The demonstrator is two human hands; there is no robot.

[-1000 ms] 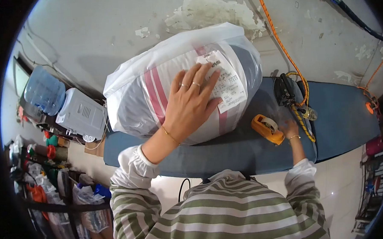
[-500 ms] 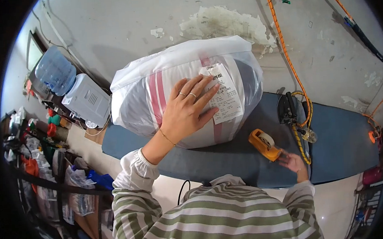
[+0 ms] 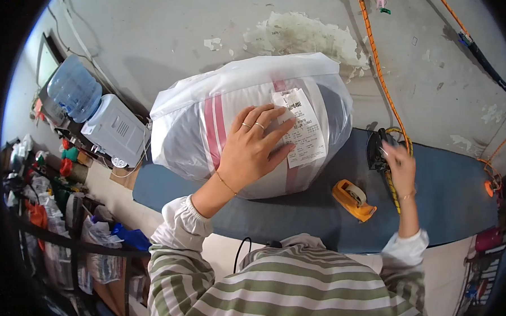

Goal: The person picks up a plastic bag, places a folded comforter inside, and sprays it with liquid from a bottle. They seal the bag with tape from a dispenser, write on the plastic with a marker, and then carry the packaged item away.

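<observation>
My left hand [image 3: 252,149] lies open on a bulky, clear plastic-wrapped bundle [image 3: 189,129] with pink stripes. Its fingers are spread, with the fingertips at the left edge of a printed receipt [image 3: 307,136] on the front. Two rings and a thin bracelet show on this hand. Raised above the table's right part, my right hand [image 3: 401,171] has bent fingers, blurred by motion; a small pale glint shows at the fingertips, but I cannot tell what they pinch. An orange tape dispenser [image 3: 354,201] rests to the left of this hand, apart from it.
Behind my right hand, a dark iron [image 3: 375,147] stands on the blue-covered table [image 3: 452,194]. An orange cord [image 3: 373,57] runs down the wall to it. A water dispenser [image 3: 113,130] stands at left, above shelving with bagged goods [image 3: 101,243].
My right hand has left the tape dispenser and moved up and away toward the iron. The dispenser has turned slightly. My left hand stays on the bundle.
</observation>
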